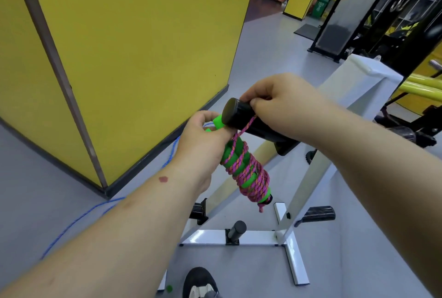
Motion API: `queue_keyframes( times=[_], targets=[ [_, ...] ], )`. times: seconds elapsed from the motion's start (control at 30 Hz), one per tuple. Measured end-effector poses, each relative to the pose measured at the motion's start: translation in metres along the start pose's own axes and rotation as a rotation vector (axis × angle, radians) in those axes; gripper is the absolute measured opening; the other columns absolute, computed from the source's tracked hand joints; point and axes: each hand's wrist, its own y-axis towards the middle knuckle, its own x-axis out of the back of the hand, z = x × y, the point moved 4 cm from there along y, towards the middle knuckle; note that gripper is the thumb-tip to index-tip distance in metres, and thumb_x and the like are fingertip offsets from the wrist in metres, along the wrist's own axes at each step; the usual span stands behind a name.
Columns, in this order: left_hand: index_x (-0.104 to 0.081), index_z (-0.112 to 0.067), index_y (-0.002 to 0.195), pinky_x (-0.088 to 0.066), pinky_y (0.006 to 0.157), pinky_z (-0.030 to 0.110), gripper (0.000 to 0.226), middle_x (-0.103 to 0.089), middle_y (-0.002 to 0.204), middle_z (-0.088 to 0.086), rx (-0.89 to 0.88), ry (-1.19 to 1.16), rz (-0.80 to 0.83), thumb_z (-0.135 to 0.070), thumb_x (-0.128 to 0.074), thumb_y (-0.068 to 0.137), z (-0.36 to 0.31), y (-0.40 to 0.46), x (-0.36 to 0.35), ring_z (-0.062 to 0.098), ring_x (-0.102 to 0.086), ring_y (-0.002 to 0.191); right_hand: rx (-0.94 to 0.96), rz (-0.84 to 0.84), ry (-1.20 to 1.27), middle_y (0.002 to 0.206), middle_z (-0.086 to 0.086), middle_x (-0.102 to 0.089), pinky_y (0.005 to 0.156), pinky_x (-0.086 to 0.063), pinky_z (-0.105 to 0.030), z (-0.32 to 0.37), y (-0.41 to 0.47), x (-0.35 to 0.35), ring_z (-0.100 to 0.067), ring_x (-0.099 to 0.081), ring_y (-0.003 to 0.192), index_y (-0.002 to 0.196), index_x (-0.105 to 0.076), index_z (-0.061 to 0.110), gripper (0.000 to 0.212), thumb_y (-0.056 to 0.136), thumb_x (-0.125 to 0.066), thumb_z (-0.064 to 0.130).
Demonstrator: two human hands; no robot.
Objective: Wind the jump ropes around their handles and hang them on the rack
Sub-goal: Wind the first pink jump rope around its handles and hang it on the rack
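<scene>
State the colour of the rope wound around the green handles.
Pink rope with orange flecks, head view.

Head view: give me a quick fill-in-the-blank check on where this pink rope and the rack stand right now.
1. The pink rope is wound around handles coloured ____.
2. A loop of that rope passes over the rack's black ____, where the right hand pinches it.
3. The left hand grips the ____ end of the wound bundle.
4. A second rope, coloured ____, lies on the floor by the yellow wall.

Missing words: green; peg; upper; blue
</scene>
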Motion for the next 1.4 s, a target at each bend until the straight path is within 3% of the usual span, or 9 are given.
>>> queue_keyframes(
  times=[0.2,0.4,0.63,0.77,0.93,1.0,1.13,1.3,1.4],
  targets=[
    [-0.062,-0.027,0.106,-0.050,0.064,0.035,0.029,-0.076,0.084,0.004,0.017,-0.068,0.018,-0.011,-0.079,0.088,0.008,0.001,-0.009,0.021,-0.070,0.072,0.157,0.020,-0.407,0.103,-0.004,-0.067,0.083,-0.052,-0.046,-0.018,-0.021,0.001,-0.027,-0.056,0.099,0.111,-0.068,0.024,0.028,0.100,-0.042,0.024],
    [-0.055,-0.010,0.132,-0.055,0.073,0.043,0.043,-0.072,0.113,0.027,0.118,-0.157,0.128,-0.012,-0.069,0.091,0.015,-0.002,-0.026,0.030,-0.070,0.086,0.231,0.012,-0.739,0.092,0.004,-0.059,0.085,-0.049,-0.041,-0.029,-0.024,0.003,-0.025,-0.047,0.094,0.099,-0.065,0.026,0.012,0.097,-0.053,0.028],
    [-0.066,0.006,0.126,-0.058,0.084,0.047,0.034,-0.070,0.113,0.026,0.172,-0.273,0.192,-0.009,-0.051,0.099,0.022,-0.006,-0.040,0.036,-0.068,0.095,0.161,-0.008,-0.968,0.112,0.008,-0.063,0.122,0.000,-0.052,-0.036,-0.035,0.009,-0.027,-0.038,0.137,0.107,-0.066,0.033,0.016,0.094,-0.061,0.038],
    [-0.062,0.007,0.132,-0.039,0.114,0.066,0.039,-0.063,0.135,0.032,0.280,-0.408,0.186,-0.013,-0.046,0.103,0.034,-0.010,-0.048,0.051,-0.057,0.130,0.218,-0.062,-0.985,0.114,0.005,-0.063,0.123,0.005,-0.048,-0.039,-0.043,0.009,-0.028,-0.037,0.139,0.109,-0.067,0.031,0.017,0.095,-0.058,0.032],
    [-0.082,-0.003,0.090,-0.042,0.114,0.060,0.041,-0.072,0.117,0.026,0.297,-0.439,0.199,-0.015,-0.045,0.103,0.039,-0.014,-0.050,0.043,-0.065,0.116,0.263,-0.187,-0.907,0.104,0.002,-0.067,0.123,0.004,-0.042,-0.046,-0.053,0.007,-0.027,-0.046,0.133,0.099,-0.072,0.026,0.015,0.090,-0.062,0.020],
    [-0.082,-0.003,0.094,-0.044,0.113,0.057,0.041,-0.074,0.114,0.023,0.307,-0.422,0.197,-0.019,-0.045,0.104,0.039,-0.016,-0.048,0.042,-0.065,0.115,0.273,-0.205,-0.880,0.103,0.003,-0.067,0.123,0.004,-0.040,-0.047,-0.058,0.006,-0.025,-0.048,0.131,0.098,-0.071,0.027,0.014,0.089,-0.063,0.022],
    [-0.059,-0.002,0.139,-0.048,0.109,0.060,0.043,-0.066,0.134,0.026,0.317,-0.344,0.130,-0.027,-0.044,0.107,0.043,-0.017,-0.041,0.048,-0.059,0.130,0.307,-0.248,-0.798,0.104,0.005,-0.068,0.123,0.000,-0.039,-0.048,-0.065,0.007,-0.023,-0.051,0.127,0.100,-0.071,0.027,0.016,0.088,-0.064,0.020],
    [-0.064,-0.003,0.133,-0.054,0.099,0.055,0.044,-0.069,0.128,0.025,0.255,-0.183,0.118,-0.035,-0.047,0.107,0.042,-0.020,-0.040,0.038,-0.068,0.107,0.338,-0.271,-0.724,0.107,0.005,-0.069,0.123,-0.006,-0.039,-0.051,-0.067,0.006,-0.023,-0.053,0.126,0.103,-0.072,0.026,0.022,0.083,-0.068,0.016],
    [-0.069,-0.006,0.122,-0.060,0.083,0.049,0.038,-0.077,0.100,0.015,0.187,-0.103,0.129,-0.034,-0.049,0.106,0.040,-0.020,-0.034,0.030,-0.071,0.090,0.368,-0.285,-0.668,0.109,0.005,-0.069,0.123,-0.010,-0.040,-0.049,-0.068,0.007,-0.023,-0.055,0.125,0.106,-0.072,0.024,0.027,0.083,-0.068,0.011]
  ],
)
